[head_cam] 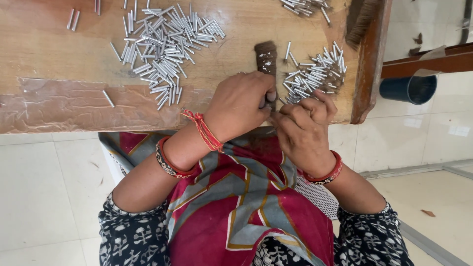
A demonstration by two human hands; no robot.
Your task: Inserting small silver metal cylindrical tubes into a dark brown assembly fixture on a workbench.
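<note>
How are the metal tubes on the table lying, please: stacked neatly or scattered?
Scattered: the tubes lie loose at mixed angles on the table.

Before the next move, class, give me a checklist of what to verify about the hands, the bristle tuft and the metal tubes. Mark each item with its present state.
1. Left hand grips the dark bristle tuft: ok, the fingers are closed round its lower end.
2. Tuft's upper end is free: ok, it sticks out past the hand over the wooden table.
3. Right hand holds a tube: cannot tell, its curled fingers press against the left hand and hide what is between them.
4. Small pile of metal tubes is close by: ok, it lies just beyond the right hand.
5. Large pile of metal tubes is kept together: not ok, a stray tube lies apart.
</note>
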